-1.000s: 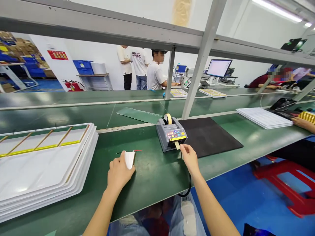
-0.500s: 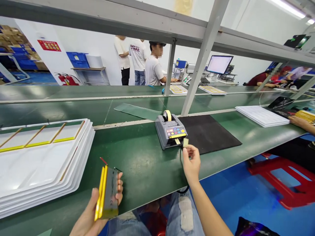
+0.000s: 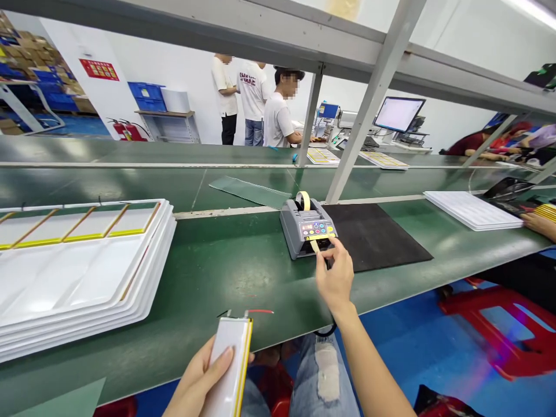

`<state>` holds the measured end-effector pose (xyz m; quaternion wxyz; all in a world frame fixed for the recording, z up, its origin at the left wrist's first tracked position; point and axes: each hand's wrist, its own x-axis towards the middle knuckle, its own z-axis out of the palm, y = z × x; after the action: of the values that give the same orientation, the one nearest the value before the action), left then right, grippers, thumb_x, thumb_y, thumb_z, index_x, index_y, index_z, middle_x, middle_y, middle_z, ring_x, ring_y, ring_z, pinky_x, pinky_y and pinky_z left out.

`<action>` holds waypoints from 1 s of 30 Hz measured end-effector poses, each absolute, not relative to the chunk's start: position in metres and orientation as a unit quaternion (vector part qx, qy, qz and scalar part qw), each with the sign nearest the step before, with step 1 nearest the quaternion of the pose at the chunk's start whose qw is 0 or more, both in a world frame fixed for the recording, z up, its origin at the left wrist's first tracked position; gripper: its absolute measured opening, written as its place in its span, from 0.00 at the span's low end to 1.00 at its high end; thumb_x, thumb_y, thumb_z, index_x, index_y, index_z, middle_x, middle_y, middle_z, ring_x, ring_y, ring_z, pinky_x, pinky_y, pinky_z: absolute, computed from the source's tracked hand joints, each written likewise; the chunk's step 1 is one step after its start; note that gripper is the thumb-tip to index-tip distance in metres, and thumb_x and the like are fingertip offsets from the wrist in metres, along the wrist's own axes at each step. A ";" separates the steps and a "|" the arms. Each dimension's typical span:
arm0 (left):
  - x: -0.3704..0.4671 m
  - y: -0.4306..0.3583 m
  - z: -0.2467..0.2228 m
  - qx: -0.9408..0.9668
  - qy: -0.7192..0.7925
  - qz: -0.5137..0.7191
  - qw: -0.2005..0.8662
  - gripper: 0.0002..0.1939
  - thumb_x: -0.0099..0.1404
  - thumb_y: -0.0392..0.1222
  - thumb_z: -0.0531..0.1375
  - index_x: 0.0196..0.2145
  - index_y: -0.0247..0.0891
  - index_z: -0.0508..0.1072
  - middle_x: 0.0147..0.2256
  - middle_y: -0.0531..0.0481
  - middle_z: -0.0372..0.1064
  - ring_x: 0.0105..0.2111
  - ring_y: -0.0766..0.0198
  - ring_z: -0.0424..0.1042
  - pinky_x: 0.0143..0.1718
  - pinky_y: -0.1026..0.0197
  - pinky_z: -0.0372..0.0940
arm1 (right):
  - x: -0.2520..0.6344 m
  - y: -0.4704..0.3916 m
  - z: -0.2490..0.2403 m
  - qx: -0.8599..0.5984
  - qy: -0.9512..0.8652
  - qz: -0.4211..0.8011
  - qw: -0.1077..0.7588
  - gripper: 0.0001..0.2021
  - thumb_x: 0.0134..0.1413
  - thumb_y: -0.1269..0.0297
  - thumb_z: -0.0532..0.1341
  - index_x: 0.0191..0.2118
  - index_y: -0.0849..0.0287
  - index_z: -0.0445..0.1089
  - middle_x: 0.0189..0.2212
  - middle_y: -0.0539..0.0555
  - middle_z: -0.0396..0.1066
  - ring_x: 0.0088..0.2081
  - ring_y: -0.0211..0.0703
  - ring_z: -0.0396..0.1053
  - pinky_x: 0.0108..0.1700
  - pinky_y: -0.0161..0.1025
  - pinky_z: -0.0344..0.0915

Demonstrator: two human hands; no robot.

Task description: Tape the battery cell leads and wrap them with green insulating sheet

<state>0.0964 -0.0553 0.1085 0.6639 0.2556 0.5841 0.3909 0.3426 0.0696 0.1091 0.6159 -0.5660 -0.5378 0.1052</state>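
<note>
My left hand [image 3: 204,370] grips a flat battery cell [image 3: 228,362] at the bottom centre. Its pale broad face is turned up, a yellow strip runs along its edge, and a red and a dark wire stick out of the top end. The thumb lies across that face. Farther off, my right hand [image 3: 336,275] is at the front of a grey tape dispenser [image 3: 306,226]. Its thumb and a finger are pinched at the end of a short cream strip of tape [image 3: 314,245] coming out of the slot. A roll of tape [image 3: 304,200] sits on top.
Stacked white trays [image 3: 82,278] with yellow-edged slots stand at left. A black mat [image 3: 382,237] lies right of the dispenser, with white sheets [image 3: 473,209] beyond. A co-worker's hand [image 3: 541,225] shows at far right. A slanted post [image 3: 373,104] rises behind the dispenser.
The battery cell has moved right and been turned from its edge to show its pale face. My right hand has moved to the dispenser slot; the tape piece it held up is no longer visible.
</note>
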 end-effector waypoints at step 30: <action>0.099 -0.079 0.140 0.627 0.538 0.163 0.539 0.27 0.62 0.47 0.58 0.58 0.56 0.58 0.52 0.55 0.67 0.48 0.57 0.67 0.49 0.57 0.62 | 0.294 0.006 0.167 -0.359 -0.799 0.465 0.129 0.37 0.43 0.70 0.62 0.59 0.45 0.47 0.27 0.41 0.58 0.25 0.32 0.55 0.28 0.32 0.54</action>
<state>0.0991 -0.0791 0.1402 0.5392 0.6268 0.5383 0.1631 0.2938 0.0055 0.1672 0.1293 -0.3594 -0.7987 0.4650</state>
